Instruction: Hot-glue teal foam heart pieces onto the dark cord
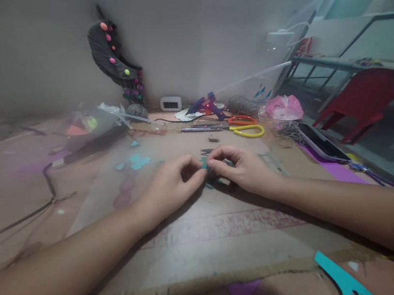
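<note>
My left hand [172, 182] and my right hand [238, 168] meet over a sheet of cardboard [201, 230] on the floor. Both pinch a small teal paper piece [205, 164] between thumbs and fingertips. The fingers of both hands are curled closed around it, and most of the piece is hidden. Small teal cut-outs [137, 161] lie on the cardboard to the far left of my hands.
Yellow scissors [249, 132], orange scissors [240, 120] and a blue glue gun [207, 105] lie behind my hands. A dark crescent ornament with coloured beads [110, 54] leans on the wall. A pink bag [284, 107], purple sheet [337, 169], red chair [365, 94] and teal strip [342, 278] sit right.
</note>
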Demonstrator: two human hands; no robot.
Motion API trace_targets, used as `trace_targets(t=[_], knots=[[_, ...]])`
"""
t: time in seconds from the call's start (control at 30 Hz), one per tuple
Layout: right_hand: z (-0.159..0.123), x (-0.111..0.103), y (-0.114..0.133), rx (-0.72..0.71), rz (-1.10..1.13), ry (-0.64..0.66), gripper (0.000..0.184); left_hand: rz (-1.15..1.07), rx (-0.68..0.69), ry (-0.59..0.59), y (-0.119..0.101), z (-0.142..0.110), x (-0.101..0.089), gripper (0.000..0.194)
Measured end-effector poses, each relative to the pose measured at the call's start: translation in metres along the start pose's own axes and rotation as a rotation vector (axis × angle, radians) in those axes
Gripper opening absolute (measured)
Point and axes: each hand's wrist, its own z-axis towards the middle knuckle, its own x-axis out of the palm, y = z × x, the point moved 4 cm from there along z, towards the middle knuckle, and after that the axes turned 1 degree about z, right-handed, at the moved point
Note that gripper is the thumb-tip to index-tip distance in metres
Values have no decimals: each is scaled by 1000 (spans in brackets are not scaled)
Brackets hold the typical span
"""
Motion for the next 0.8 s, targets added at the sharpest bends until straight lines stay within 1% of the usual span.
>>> trace_targets(t=[0.1, 0.13, 0.2, 0.33, 0.47, 0.6, 0.67, 0.8], knots=[[1, 1, -7, 48, 122, 13, 32, -23, -16, -13, 1, 0, -1, 16], [2, 1, -9, 60, 159, 12, 33, -30, -24, -19, 2, 0, -2, 16], [3, 2, -11, 68, 199, 6, 28, -37, -40, -28, 2, 0, -3, 16], [3, 1, -11, 65, 148, -14, 19, -36, -55, -22, 3, 0, -3, 18], [1, -1, -6, 36, 63, -13, 19, -44, -45, -7, 3, 0, -1, 18], [1, -1, -3, 31, 45, -19, 18, -47, -33, 9, 3, 1, 1, 19], [1, -1, -3, 40, 57, -16, 20, -41, -27, 17, 3, 1, 2, 19], [1, -1, -5, 68, 90, -10, 29, -40, -36, 4, 3, 1, 0, 19]])
